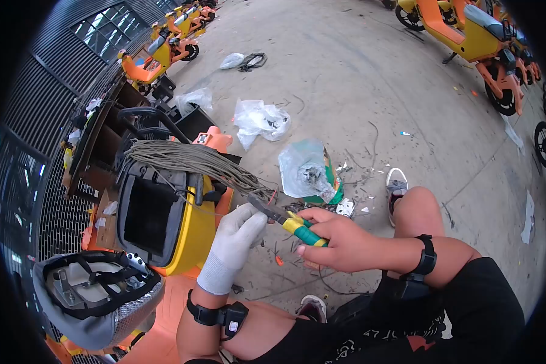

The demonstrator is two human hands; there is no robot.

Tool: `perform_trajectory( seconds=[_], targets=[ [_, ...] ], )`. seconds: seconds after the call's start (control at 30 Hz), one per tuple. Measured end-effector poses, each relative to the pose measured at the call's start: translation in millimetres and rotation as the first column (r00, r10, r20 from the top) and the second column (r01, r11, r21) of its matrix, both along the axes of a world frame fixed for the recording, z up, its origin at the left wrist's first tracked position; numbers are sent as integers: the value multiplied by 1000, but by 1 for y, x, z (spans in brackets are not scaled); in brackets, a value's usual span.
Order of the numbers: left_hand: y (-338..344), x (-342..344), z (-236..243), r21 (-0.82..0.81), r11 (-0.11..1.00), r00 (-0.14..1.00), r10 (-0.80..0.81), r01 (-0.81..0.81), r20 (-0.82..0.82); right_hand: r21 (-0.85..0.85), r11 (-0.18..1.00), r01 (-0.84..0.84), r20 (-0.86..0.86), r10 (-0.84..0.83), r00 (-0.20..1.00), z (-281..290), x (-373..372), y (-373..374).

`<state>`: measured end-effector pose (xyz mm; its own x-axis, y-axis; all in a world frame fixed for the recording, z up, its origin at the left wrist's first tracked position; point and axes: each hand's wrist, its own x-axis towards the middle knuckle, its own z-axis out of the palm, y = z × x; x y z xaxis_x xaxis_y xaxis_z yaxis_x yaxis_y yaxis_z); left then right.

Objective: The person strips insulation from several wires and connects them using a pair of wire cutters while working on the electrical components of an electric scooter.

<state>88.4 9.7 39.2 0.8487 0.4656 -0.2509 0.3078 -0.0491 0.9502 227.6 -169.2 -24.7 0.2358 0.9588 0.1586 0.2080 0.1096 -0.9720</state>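
Observation:
My left hand [232, 241], in a white knit glove, is closed at the end of a thick bundle of grey-brown cable [191, 159]. The strand between its fingertips is mostly hidden. My bare right hand [352, 241] grips pliers [296, 225] with green and yellow wrapped handles. The dark jaws of the pliers reach the gloved fingertips, at the cable's end. The bundle lies across the top of a yellow scooter body [201, 227] with an open black compartment [148, 215].
An upturned grey scooter seat [97, 300] is at lower left. Ahead, a green bag with a plastic liner [303, 167] stands among scraps. Another clear plastic bag [259, 120] lies on the concrete floor [346, 73]. Orange-yellow scooters [452, 36] stand at upper right.

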Motion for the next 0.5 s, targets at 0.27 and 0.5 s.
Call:
perform_trajectory(
  seconds=[0.27, 0.5],
  targets=[
    [-3, -10, 14, -144, 986, 992, -99, 87, -77, -110, 976, -186, -176, 165, 970, 13, 10, -7],
    [-13, -26, 20, -133, 984, 990, -129, 120, -61, -64, 912, -405, -373, 355, 857, 17, 23, -13]
  ],
)
